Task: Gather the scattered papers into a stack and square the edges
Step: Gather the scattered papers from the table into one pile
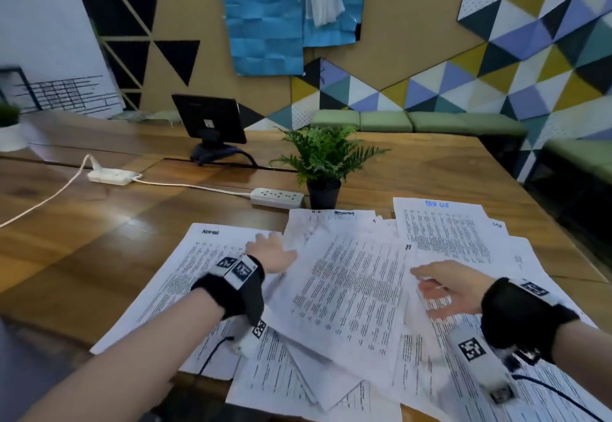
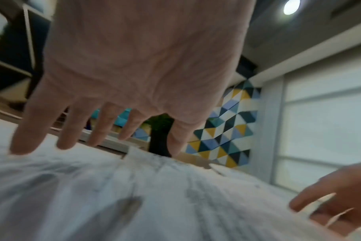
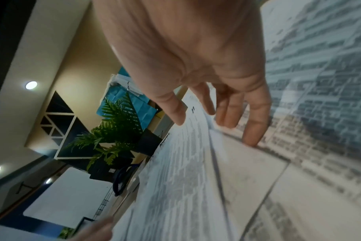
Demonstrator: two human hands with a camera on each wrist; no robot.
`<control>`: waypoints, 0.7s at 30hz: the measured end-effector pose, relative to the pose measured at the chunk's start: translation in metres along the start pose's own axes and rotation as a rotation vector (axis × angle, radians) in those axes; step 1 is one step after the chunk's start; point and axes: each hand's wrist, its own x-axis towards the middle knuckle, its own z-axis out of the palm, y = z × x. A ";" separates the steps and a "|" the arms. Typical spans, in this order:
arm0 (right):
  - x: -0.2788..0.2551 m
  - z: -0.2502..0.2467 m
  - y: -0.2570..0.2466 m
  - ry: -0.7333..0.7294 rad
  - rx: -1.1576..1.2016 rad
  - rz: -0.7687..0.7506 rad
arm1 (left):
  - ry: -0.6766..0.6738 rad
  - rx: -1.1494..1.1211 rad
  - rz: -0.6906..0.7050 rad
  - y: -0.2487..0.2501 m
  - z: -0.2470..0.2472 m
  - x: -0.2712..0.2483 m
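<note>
Several printed white papers (image 1: 351,286) lie overlapping and askew on the wooden table (image 1: 99,239). My left hand (image 1: 270,252) is spread with straight fingers (image 2: 25,141) over the sheets at the left of the pile, its fingertips on or just above the papers (image 2: 113,195). My right hand (image 1: 443,292) hovers with relaxed, slightly bent fingers (image 3: 252,135) at the right edge of the tilted top sheet, the little fingertip touching the papers (image 3: 185,179). Neither hand holds a sheet.
A potted fern (image 1: 323,163) stands just behind the papers, with a white power strip (image 1: 276,197) and cable to its left. Farther back sit a small monitor (image 1: 210,120) and another power strip (image 1: 111,176). The table's right edge (image 1: 546,209) is near the sheets.
</note>
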 end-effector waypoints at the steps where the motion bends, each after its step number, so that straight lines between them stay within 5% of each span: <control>1: 0.001 0.005 -0.002 -0.002 0.023 0.015 | -0.025 0.034 -0.063 -0.002 0.000 0.005; 5: 0.003 0.024 -0.009 -0.063 0.033 0.027 | -0.071 -0.065 -0.101 0.010 0.006 0.012; 15: 0.019 0.044 0.002 -0.081 -0.041 -0.145 | -0.182 -1.052 -0.120 0.017 0.008 0.021; 18: 0.005 0.030 -0.003 -0.175 0.050 -0.195 | -0.221 -0.982 -0.077 0.013 0.006 0.020; 21: -0.008 -0.014 -0.003 -0.010 -0.056 -0.272 | -0.093 -0.866 0.005 0.009 0.004 0.022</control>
